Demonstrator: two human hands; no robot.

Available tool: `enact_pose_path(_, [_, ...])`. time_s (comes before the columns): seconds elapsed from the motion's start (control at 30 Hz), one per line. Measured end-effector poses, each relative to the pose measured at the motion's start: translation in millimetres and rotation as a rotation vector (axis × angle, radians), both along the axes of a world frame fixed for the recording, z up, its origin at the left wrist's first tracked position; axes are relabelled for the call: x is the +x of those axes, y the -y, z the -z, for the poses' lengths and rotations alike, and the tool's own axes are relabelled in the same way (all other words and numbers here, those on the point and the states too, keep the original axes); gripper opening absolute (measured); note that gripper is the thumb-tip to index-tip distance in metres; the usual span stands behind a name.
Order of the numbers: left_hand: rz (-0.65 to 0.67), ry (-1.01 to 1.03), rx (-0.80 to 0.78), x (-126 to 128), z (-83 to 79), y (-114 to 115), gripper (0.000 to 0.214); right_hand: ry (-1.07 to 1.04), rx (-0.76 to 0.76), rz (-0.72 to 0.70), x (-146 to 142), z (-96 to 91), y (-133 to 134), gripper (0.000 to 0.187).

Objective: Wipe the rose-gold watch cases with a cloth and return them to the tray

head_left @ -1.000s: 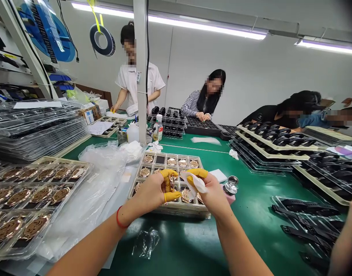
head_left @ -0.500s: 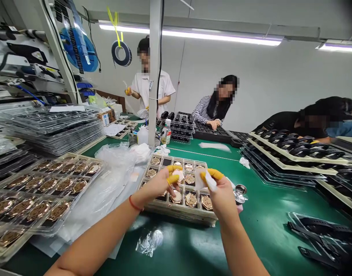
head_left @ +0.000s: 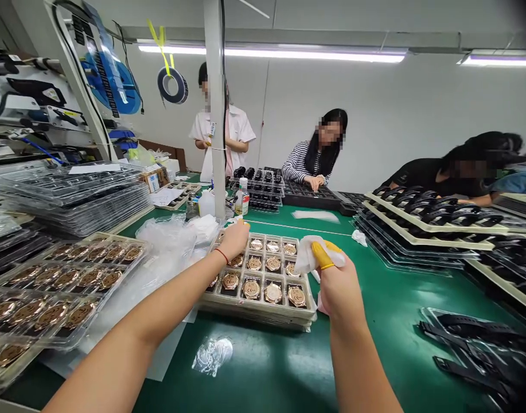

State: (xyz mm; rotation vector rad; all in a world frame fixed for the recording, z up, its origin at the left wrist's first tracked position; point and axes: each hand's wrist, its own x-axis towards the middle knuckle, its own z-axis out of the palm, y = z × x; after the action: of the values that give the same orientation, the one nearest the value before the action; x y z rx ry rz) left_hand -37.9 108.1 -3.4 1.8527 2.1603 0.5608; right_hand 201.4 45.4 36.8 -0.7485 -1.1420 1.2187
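Over the far left part of a stacked plastic tray (head_left: 263, 310) is my left hand (head_left: 237, 238), reaching forward with its fingers mostly hidden; a yellow finger cot shows at the tip. A crumpled white tissue (head_left: 233, 220) lies just beyond it. My right hand (head_left: 338, 275), in yellow finger cots, pinches a white wipe (head_left: 306, 252) at the tray's right side. Gold-rimmed round watch cases (head_left: 251, 288) sit back up in the tray's compartments, some with dark markings and one pale watch case (head_left: 273, 293).
A second tray (head_left: 136, 261) of watch cases lies at left beside plastic sheeting (head_left: 129, 304). Behind stand a labelled bottle (head_left: 242, 198) and a post (head_left: 217, 115). Stacked strap trays (head_left: 421, 229) rise at right; a small clear film (head_left: 213, 355) lies in front. Several people work beyond.
My left hand has moved from above the tray's middle forward and left to its far edge. My right hand keeps the wipe, now spread wider. The view has shifted slightly.
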Motion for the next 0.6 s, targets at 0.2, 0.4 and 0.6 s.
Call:
enact_pose_path(0.2, [0.25,-0.106,-0.083,13.6,-6.9,-19.1,0.026,0.109,-0.015,-0.078,-1.3,-5.1,3.6,0.031])
enact_pose_path(0.4, [0.395,-0.03,0.111,28.5,-33.1,23.0,0.013,0.234,0.012,-0.131,-7.7,0.6,-4.2,0.033])
enact_pose_path(0.6, [0.454,0.15,0.319,52.3,-28.7,100.9,0.021,0.418,0.182,-0.241,-20.8,5.6,3.5,0.023])
